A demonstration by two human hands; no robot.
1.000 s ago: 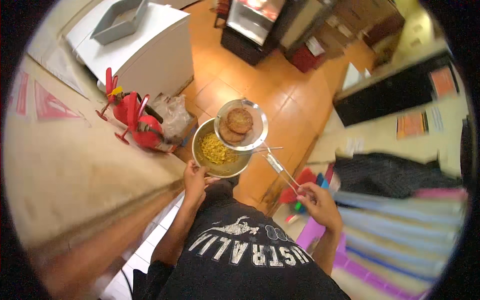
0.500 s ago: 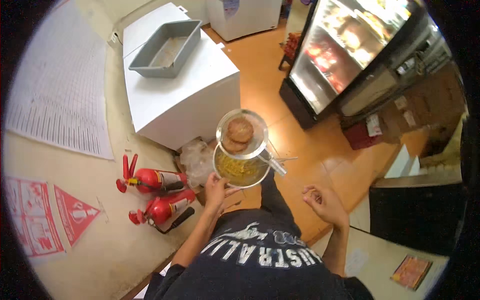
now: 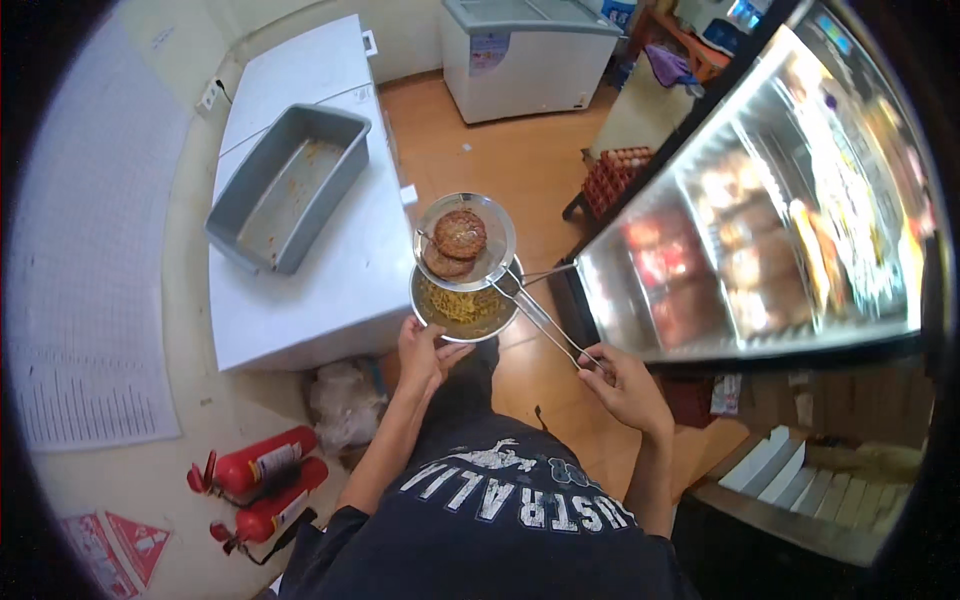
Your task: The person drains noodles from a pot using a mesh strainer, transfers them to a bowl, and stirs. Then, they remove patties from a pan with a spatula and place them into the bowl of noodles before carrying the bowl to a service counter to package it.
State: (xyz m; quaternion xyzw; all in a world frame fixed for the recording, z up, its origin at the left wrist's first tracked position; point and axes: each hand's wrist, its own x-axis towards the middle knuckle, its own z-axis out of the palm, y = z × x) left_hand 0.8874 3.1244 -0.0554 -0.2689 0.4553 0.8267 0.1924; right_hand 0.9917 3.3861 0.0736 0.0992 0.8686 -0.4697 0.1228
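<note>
My left hand (image 3: 425, 357) grips the lower left edge of a metal bowl (image 3: 502, 318), its fingers spread beneath the rim. Yellow shredded food (image 3: 458, 303) lies in the bowl. Across the bowl's far side rests a round mesh strainer (image 3: 496, 228) carrying two browned patties (image 3: 460, 236), one partly over the other. My right hand (image 3: 622, 385) is closed on the end of the strainer's long wire handle (image 3: 545, 327). A thin metal utensil handle (image 3: 548, 272) sticks out from the bowl toward the right; its other end is hidden.
A grey plastic tub (image 3: 290, 190) sits on a white chest freezer (image 3: 330, 270) at the left. Two red fire extinguishers (image 3: 265, 465) are by the left wall. On the right stands a lit display fridge (image 3: 760, 220), with egg trays (image 3: 612, 180) beyond it. Another freezer (image 3: 530, 70) is at the back.
My right hand, earlier apart from the strainer, now holds its handle. The view has shifted forward, bringing the white freezer and display fridge closer. My left hand still holds the bowl.
</note>
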